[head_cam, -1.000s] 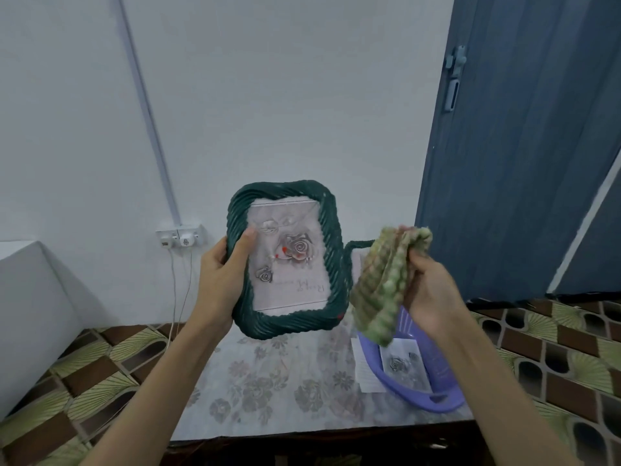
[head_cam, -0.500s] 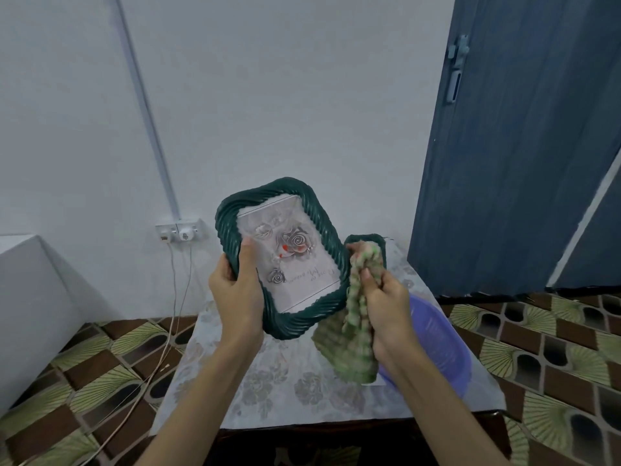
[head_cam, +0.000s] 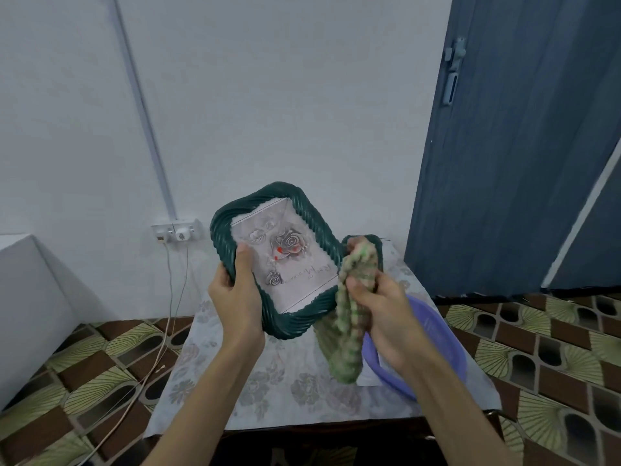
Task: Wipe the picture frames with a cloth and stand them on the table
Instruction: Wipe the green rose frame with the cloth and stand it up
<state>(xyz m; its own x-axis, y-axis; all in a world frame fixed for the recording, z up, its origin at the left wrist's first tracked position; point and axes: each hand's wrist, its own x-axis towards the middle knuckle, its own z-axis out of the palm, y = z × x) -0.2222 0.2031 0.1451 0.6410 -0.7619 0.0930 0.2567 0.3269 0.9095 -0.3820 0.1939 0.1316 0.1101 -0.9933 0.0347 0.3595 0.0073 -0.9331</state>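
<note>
Green ribbed moulding is what your left hand [head_cam: 237, 297] is clamped on: the thumb lies across the lower left of the glass and the fingers wrap behind the left edge of the picture frame [head_cam: 274, 258]. You hold the frame in the air above the table [head_cam: 215, 361], tilted so its top leans to your left, its face toward you. Behind the glass sits a pale print of grey roses with a few red spots and a line of small writing that cannot be read.

Your right hand [head_cam: 386, 317] is closed around a bunched green and pink cloth [head_cam: 351, 317]. The top of the cloth touches the frame's right edge, and the rest hangs down past the frame's lower right corner.

Just behind the cloth, to the right of the held frame, the dark green rim of a second frame [head_cam: 376, 245] shows; most of it is hidden, so you cannot tell how it rests. Below and to the right of the held frame, a purple plastic basin [head_cam: 437, 334] sits on the table's right side, partly covered by your right wrist. The table wears a pale floral cover. To the left of the frame, a wall socket [head_cam: 176, 230] feeds two cables down to the patterned floor [head_cam: 554, 348]. A blue door [head_cam: 510, 139] stands to the frame's right.
</note>
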